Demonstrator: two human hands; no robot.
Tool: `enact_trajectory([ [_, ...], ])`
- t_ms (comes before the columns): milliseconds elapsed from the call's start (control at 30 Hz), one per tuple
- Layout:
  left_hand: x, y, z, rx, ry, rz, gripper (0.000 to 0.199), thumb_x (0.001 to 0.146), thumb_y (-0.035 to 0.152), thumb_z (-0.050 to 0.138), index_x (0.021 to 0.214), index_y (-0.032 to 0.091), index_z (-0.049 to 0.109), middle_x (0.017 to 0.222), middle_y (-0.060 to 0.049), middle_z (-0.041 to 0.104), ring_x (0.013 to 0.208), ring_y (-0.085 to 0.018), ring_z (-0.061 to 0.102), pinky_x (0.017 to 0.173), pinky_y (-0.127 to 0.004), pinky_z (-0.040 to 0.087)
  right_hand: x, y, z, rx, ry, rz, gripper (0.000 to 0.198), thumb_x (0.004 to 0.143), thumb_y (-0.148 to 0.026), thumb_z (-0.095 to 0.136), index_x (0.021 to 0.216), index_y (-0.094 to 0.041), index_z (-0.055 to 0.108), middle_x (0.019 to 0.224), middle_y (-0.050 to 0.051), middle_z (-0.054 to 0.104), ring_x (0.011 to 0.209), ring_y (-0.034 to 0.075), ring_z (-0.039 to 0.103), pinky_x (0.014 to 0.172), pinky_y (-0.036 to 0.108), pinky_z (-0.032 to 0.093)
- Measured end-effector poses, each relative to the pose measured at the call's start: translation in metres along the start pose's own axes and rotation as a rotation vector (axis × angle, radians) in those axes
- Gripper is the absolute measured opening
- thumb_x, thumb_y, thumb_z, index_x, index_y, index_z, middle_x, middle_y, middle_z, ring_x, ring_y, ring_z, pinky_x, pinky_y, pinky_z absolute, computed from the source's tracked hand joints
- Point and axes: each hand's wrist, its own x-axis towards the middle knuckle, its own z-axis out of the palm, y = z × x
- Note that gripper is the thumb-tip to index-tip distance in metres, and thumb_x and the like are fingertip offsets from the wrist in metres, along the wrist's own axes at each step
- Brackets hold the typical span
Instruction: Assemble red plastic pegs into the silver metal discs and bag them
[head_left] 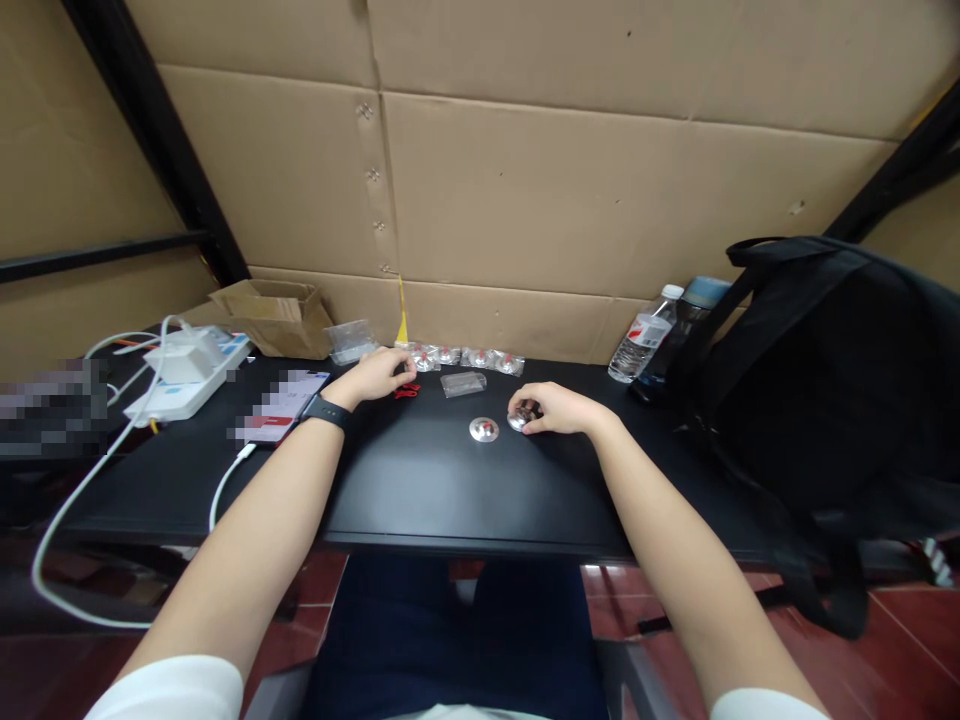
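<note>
My left hand (381, 374), with a dark watch band at the wrist, has its fingers curled together over a red cord (406, 391), and the fingertips seem to pinch it. The fingers of my right hand (555, 408) close around a small silver cymbal (516, 421) at the table surface; part of it is hidden by the hand. Just left of it, a second silver cymbal (484, 430) with a bit of red at its centre lies flat on the black table (420, 495). Behind the hands sit several clear-wrapped cymbals (480, 358) in a row.
A clear plastic case (463, 384) lies mid-table. On the left are a phone (285, 405) on a white cable, a power strip (191, 375) and a cardboard box (281, 315). A water bottle (643, 335) and a black backpack (832, 390) stand right. Cardboard (525, 200) walls the back.
</note>
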Motion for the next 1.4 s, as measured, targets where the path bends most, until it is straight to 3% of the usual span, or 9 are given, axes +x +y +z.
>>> enact_trajectory([
  [167, 0.001, 0.014, -0.006, 0.069, 0.067, 0.025, 0.022, 0.092, 0.042, 0.055, 0.095, 0.024, 0.066, 0.097, -0.004, 0.075, 0.088, -0.023, 0.066, 0.078, -0.031, 0.044, -0.001, -0.001, -0.001, -0.014, 0.035, -0.016, 0.034, 0.069, -0.016, 0.081, 0.102, -0.021, 0.075, 0.099, 0.004, 0.074, 0.085, 0.019, 0.066, 0.075, 0.028, 0.05],
  [467, 0.001, 0.047, -0.007, 0.005, 0.027, 0.136, 0.016, 0.089, 0.039, 0.063, 0.089, 0.025, 0.072, 0.097, -0.001, 0.077, 0.094, -0.022, 0.069, 0.086, -0.031, 0.043, 0.001, -0.005, 0.0, -0.032, 0.166, -0.089, 0.029, 0.072, -0.017, 0.08, 0.1, -0.022, 0.075, 0.099, 0.003, 0.072, 0.088, 0.019, 0.064, 0.078, 0.029, 0.049],
  [633, 0.002, 0.07, -0.001, -0.015, 0.026, 0.213, 0.016, 0.092, 0.038, 0.064, 0.088, 0.026, 0.072, 0.094, -0.001, 0.078, 0.098, -0.023, 0.068, 0.09, -0.034, 0.04, 0.011, -0.012, 0.013, 0.11, 0.307, -0.135, 0.03, 0.074, -0.018, 0.079, 0.103, -0.023, 0.073, 0.105, 0.004, 0.07, 0.092, 0.019, 0.065, 0.076, 0.03, 0.051],
  [767, 0.002, 0.088, 0.012, -0.049, 0.067, 0.263, 0.012, 0.094, 0.037, 0.064, 0.099, 0.027, 0.069, 0.095, -0.001, 0.078, 0.103, -0.023, 0.067, 0.096, -0.038, 0.035, 0.023, -0.02, 0.03, 0.268, 0.462, -0.171, 0.032, 0.076, -0.022, 0.078, 0.107, -0.024, 0.07, 0.113, 0.005, 0.068, 0.1, 0.021, 0.065, 0.078, 0.032, 0.053],
  [933, -0.001, 0.109, 0.029, -0.034, 0.215, 0.194, 0.009, 0.095, 0.032, 0.064, 0.102, 0.026, 0.064, 0.104, -0.002, 0.077, 0.116, -0.024, 0.06, 0.1, -0.041, 0.03, 0.035, -0.028, 0.048, 0.501, 0.577, -0.182, 0.038, 0.074, -0.026, 0.081, 0.108, -0.025, 0.065, 0.116, 0.006, 0.068, 0.104, 0.023, 0.068, 0.08, 0.034, 0.056],
  [1033, -0.002, 0.117, 0.034, -0.016, 0.23, 0.178, 0.01, 0.096, 0.028, 0.062, 0.105, 0.026, 0.061, 0.109, -0.001, 0.076, 0.118, -0.024, 0.058, 0.099, -0.041, 0.028, 0.037, -0.032, 0.052, 0.576, 0.628, -0.191, 0.039, 0.074, -0.029, 0.081, 0.108, -0.025, 0.062, 0.117, 0.006, 0.067, 0.109, 0.024, 0.067, 0.082, 0.034, 0.056],
  [1400, -0.004, 0.129, 0.043, 0.066, 0.269, 0.192, 0.01, 0.098, 0.027, 0.058, 0.108, 0.025, 0.057, 0.115, -0.004, 0.071, 0.12, -0.026, 0.055, 0.094, -0.041, 0.028, 0.036, -0.037, 0.052, 0.603, 0.64, -0.181, 0.043, 0.073, -0.035, 0.082, 0.106, -0.026, 0.057, 0.121, 0.006, 0.064, 0.115, 0.025, 0.066, 0.082, 0.032, 0.056],
])
